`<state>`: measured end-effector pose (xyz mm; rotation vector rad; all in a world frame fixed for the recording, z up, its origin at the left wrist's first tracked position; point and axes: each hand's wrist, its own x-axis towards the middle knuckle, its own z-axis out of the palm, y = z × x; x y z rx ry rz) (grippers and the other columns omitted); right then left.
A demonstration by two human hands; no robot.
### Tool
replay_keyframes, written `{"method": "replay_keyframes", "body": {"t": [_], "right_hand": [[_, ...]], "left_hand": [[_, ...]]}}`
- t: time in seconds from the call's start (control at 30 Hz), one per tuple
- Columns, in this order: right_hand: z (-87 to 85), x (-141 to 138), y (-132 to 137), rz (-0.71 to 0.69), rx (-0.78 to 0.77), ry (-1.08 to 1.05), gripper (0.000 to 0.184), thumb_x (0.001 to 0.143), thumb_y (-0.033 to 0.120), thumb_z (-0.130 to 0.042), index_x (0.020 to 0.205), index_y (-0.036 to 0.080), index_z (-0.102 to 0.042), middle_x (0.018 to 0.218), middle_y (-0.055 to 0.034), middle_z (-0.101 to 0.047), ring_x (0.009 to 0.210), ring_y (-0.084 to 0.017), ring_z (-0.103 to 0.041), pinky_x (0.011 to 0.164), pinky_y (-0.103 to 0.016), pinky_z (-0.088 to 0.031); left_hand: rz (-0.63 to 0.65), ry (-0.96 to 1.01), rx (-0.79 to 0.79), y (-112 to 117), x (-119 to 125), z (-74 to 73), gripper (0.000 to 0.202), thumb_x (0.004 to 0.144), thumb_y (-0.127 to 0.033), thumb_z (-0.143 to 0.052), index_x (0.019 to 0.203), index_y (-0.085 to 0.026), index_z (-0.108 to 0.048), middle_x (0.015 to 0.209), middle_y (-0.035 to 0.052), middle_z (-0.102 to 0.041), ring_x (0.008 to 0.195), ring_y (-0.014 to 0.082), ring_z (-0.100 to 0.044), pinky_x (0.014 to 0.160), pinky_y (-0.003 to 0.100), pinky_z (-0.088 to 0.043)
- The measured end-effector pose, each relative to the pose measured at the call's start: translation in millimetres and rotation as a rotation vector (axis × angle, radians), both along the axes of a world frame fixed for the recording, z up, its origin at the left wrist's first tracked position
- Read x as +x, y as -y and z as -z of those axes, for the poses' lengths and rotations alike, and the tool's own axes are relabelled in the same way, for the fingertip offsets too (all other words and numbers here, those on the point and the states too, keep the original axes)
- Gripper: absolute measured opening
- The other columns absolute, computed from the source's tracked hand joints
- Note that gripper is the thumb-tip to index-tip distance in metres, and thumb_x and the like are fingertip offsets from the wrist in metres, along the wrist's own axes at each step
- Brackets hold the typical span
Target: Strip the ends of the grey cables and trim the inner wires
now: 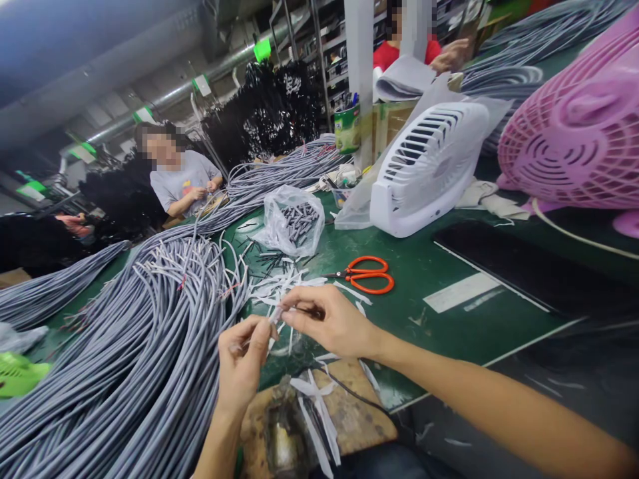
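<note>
My left hand and my right hand meet above the green table, both pinched on the end of a thin grey cable. The right fingers also hold a small dark tube at that cable end. A big bundle of grey cables lies to the left of my hands. White paper strips are scattered just beyond my fingers. Below my hands sits a worn wooden block with more white strips on it.
Orange-handled scissors lie right of the strips. A clear bag of dark tubes sits behind them. A white fan and a pink fan stand at the right. A person in a grey shirt works across the table; another in red is farther back.
</note>
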<state>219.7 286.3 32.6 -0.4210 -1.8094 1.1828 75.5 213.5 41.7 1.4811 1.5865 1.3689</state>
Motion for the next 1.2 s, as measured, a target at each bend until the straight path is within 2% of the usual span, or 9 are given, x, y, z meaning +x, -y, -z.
{"method": "replay_keyframes", "body": {"t": [0.13,0.23,0.33,0.43,0.6,0.7,0.87,1.07,1.2], "right_hand": [[1.6,-1,3,0.022,0.036,0.013,0.012,0.073,0.018,-0.050,0.066,0.012,-0.058,0.044,0.0098,-0.025,0.039,-0.003,-0.021,0.038,-0.017,-0.019],[2.7,1,3,0.142,0.189,0.025,0.010,0.069,0.012,-0.050,0.068,0.012,-0.060,0.043,0.0105,-0.024,0.038,-0.003,-0.021,0.040,-0.018,-0.020],[0.1,4,-2,0.183,0.130,0.077,0.010,0.069,0.014,-0.051,0.065,0.012,-0.060,0.042,0.0101,-0.025,0.039,-0.003,-0.021,0.040,-0.018,-0.019],[-4.2,6,-8,0.112,-0.030,0.126,0.012,0.068,0.016,-0.051,0.061,0.011,-0.060,0.042,0.0099,-0.023,0.040,-0.004,-0.021,0.039,-0.018,-0.018],[-7.5,6,-2,-0.059,0.000,0.076,0.010,0.065,0.014,-0.053,0.059,0.010,-0.060,0.041,0.0104,-0.022,0.039,-0.003,-0.018,0.039,-0.018,-0.016],[-7.2,6,0,-0.068,0.019,0.033,0.010,0.066,0.016,-0.052,0.061,0.011,-0.060,0.042,0.0100,-0.024,0.039,-0.003,-0.019,0.039,-0.018,-0.017],[-6.4,7,-13,0.201,-0.108,0.069,0.013,0.067,0.022,-0.053,0.062,0.012,-0.059,0.043,0.0098,-0.024,0.041,-0.004,-0.020,0.040,-0.019,-0.018],[-5.3,5,-13,0.055,-0.095,0.191,0.007,0.059,0.012,-0.053,0.054,0.012,-0.058,0.041,0.0102,-0.023,0.041,-0.004,-0.021,0.041,-0.018,-0.017],[-0.7,0,-7,-0.034,-0.105,0.175,0.008,0.063,0.018,-0.057,0.063,0.012,-0.062,0.043,0.0093,-0.028,0.042,-0.004,-0.023,0.040,-0.018,-0.019]], "left_hand": [[-0.214,-0.436,0.261,-1,1,-0.4,0.023,0.079,-0.030,-0.055,0.065,-0.014,-0.064,0.052,-0.0002,-0.058,0.042,0.0091,-0.048,0.043,0.019,-0.038],[-0.108,-0.694,0.334,-3,0,-3.1,0.017,0.079,-0.020,-0.053,0.073,-0.016,-0.069,0.059,0.0025,-0.065,0.049,0.0116,-0.057,0.050,0.020,-0.043],[0.087,-0.744,0.296,-2,-3,-5.1,0.018,0.080,-0.019,-0.054,0.077,-0.016,-0.071,0.056,0.0023,-0.063,0.046,0.0100,-0.053,0.047,0.019,-0.042],[0.090,-0.605,0.251,1,-7,-5.5,0.019,0.079,-0.024,-0.056,0.071,-0.015,-0.071,0.053,0.0010,-0.060,0.043,0.0085,-0.048,0.043,0.018,-0.038],[-0.219,-0.307,0.173,-2,-12,-3.4,0.022,0.076,-0.031,-0.058,0.066,-0.014,-0.067,0.052,-0.0001,-0.059,0.044,0.0101,-0.051,0.041,0.018,-0.038],[-0.100,-0.356,0.130,-5,-12,-2.6,0.019,0.074,-0.028,-0.059,0.067,-0.015,-0.070,0.055,0.0014,-0.063,0.049,0.0113,-0.054,0.047,0.020,-0.041],[0.164,-0.314,0.071,2,-10,-2.2,0.014,0.074,-0.025,-0.062,0.077,-0.017,-0.073,0.061,0.0028,-0.062,0.054,0.0116,-0.053,0.051,0.021,-0.041],[-0.124,0.262,0.062,5,-18,-0.6,0.031,0.067,-0.030,-0.070,0.095,-0.017,-0.067,0.071,0.0018,-0.063,0.057,0.0078,-0.053,0.049,0.015,-0.040],[-0.110,0.390,0.079,1,-18,-1.5,0.033,0.063,-0.032,-0.073,0.089,-0.015,-0.062,0.060,-0.0013,-0.059,0.043,0.0033,-0.041,0.039,0.013,-0.033]]}}
